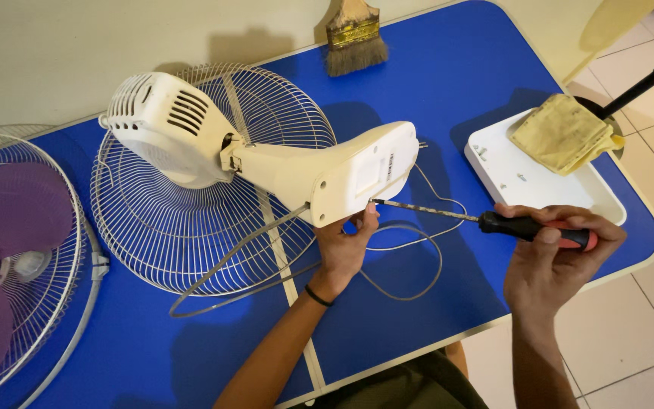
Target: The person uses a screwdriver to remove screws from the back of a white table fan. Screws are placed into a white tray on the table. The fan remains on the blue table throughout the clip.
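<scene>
A cream fan body (281, 163) lies on its rear wire grille (160, 227) on the blue table (448, 91). My left hand (340, 250) grips the lower end of the fan's base housing from beneath, fingertip beside the screwdriver tip. My right hand (554, 254) holds a screwdriver (486, 221) with a black and red handle; its shaft points left and its tip meets the end of the housing.
A second grille with purple blades (9, 250) lies at the left. A white tray (509, 178) with a yellow cloth (563, 132) and small screws sits at the right. A brush (355, 36) rests at the far edge. A grey cord (410, 257) loops under the housing.
</scene>
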